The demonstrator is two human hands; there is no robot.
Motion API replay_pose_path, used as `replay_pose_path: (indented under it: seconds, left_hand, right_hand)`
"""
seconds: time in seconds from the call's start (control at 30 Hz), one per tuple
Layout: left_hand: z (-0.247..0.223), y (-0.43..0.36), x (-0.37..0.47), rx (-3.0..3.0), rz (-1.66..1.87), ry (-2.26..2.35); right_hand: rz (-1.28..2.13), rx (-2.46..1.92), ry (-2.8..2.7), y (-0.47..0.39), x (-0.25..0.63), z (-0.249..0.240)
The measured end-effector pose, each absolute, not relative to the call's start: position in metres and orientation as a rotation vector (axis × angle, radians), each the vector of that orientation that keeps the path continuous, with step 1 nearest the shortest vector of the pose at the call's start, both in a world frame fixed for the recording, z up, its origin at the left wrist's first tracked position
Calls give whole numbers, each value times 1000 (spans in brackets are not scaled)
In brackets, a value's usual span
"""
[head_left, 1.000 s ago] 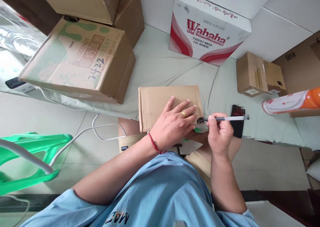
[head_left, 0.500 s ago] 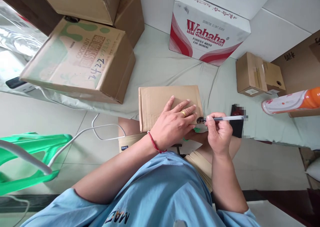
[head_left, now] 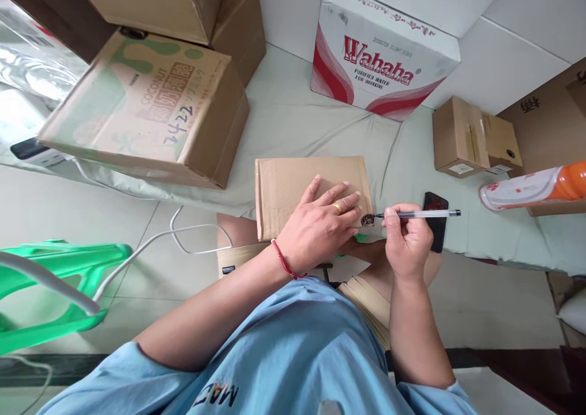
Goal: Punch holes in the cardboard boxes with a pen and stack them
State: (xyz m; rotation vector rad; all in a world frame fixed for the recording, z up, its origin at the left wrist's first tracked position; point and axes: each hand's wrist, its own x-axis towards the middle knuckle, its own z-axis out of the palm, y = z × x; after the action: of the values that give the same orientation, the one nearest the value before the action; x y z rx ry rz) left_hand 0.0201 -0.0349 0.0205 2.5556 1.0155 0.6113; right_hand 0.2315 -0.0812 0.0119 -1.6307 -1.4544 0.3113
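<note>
A flat piece of brown cardboard (head_left: 284, 183) lies at the front edge of the cloth-covered surface, over my lap. My left hand (head_left: 323, 223) rests flat on it with the fingers spread, a gold ring on one finger. In my right hand (head_left: 407, 241) is a slim pen (head_left: 414, 213) with a clear barrel, gripped between thumb and fingers and held almost level. Its tip points left, at or very near a dark scribbled patch (head_left: 367, 220) on the cardboard's right edge. Whether the tip touches it I cannot tell.
A coconut carton (head_left: 132, 107) stands at left, a Wahaha water carton (head_left: 384, 55) behind. To the right are a small box (head_left: 458, 135), an orange-and-white bottle (head_left: 531, 186) and a black phone (head_left: 437, 229). A green plastic stool (head_left: 86, 253) and white cable (head_left: 137, 250) are at lower left.
My right hand with the pen has shifted slightly right, so more of the dark patch shows beside the tip. My left hand and the cardboard stay in place.
</note>
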Motion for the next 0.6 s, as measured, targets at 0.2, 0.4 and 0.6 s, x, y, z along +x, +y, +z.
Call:
replay_pose_path:
  seconds: [0.2, 0.4, 0.6]
  left_hand:
    - [19, -35, 20, 2549, 621, 1019]
    - [19, -35, 20, 2556, 632, 1010]
    - [19, -35, 20, 2559, 616, 1019]
  right_hand:
    - [259, -1653, -1499, -83, 236, 11]
    - [260, -1650, -1468, -85, 237, 12]
    - [240, -1672, -1517, -85, 235, 12]
